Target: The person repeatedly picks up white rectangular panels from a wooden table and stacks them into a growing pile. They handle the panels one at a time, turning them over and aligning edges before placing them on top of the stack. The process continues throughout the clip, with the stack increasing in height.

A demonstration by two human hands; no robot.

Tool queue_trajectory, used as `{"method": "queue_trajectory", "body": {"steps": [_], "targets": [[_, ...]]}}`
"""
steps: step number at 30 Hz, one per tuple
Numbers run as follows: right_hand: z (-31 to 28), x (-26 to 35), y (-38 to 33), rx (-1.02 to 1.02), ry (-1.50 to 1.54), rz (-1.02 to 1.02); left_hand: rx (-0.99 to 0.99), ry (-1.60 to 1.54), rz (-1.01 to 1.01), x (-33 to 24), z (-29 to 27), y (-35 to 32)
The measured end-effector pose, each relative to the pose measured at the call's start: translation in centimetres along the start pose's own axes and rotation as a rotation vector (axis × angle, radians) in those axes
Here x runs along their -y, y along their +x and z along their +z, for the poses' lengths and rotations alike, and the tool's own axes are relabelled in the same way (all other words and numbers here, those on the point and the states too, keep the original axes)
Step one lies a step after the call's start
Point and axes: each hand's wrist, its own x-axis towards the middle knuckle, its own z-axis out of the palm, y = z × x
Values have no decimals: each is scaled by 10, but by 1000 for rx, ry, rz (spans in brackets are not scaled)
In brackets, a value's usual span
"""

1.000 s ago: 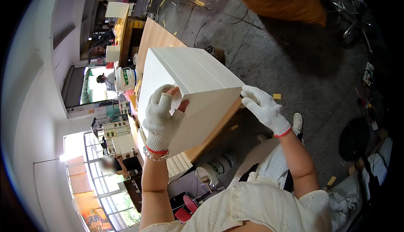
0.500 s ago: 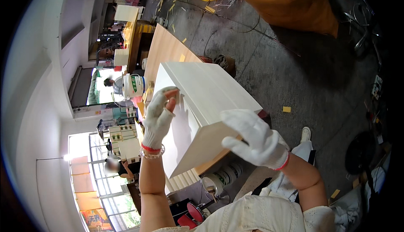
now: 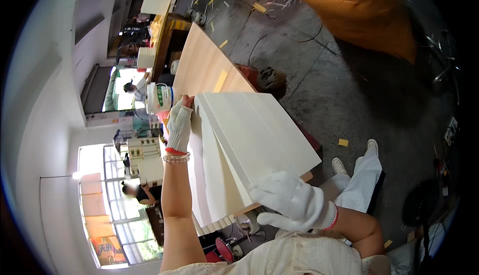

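Note:
A large white box-like piece (image 3: 259,130) of smooth board or paper lies slanted on the wooden table. A loose white sheet (image 3: 219,175) spreads from its left side, with a narrow gap between them. My left hand (image 3: 179,123), in a white knit glove with bare fingertips, is closed at the piece's far left corner, its fingers pinched on the sheet's edge; the exact grip is partly hidden. My right hand (image 3: 292,202), fully gloved in white, rests on the near edge, fingers stretched over the top and thumb apart below.
The wood-grain tabletop (image 3: 209,58) carries a yellow strip (image 3: 220,81). A white bucket (image 3: 158,98) stands beyond my left hand. Large orange sheeting (image 3: 359,10) is at the upper right. Scraps lie on the grey floor (image 3: 299,70). Two people are in the background at left.
The near upright panel of the white piece is no longer standing up. My left hand has moved left to the far corner; my right hand has come down onto the near edge.

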Motion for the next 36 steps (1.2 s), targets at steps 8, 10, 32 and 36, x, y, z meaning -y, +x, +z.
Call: {"method": "queue_trajectory", "body": {"steps": [8,10,32,36], "targets": [[-27,-18,19,184,256,99,-81,133,-47,-3,19,-14],[-31,-25,22,206,302,116,-103,171,95,0,24,-17],[-40,-45,8,199,264,227,81,703,305,-90,74,-237],[-40,-41,3,182,253,222,87,771,350,-88,72,-235]]}}
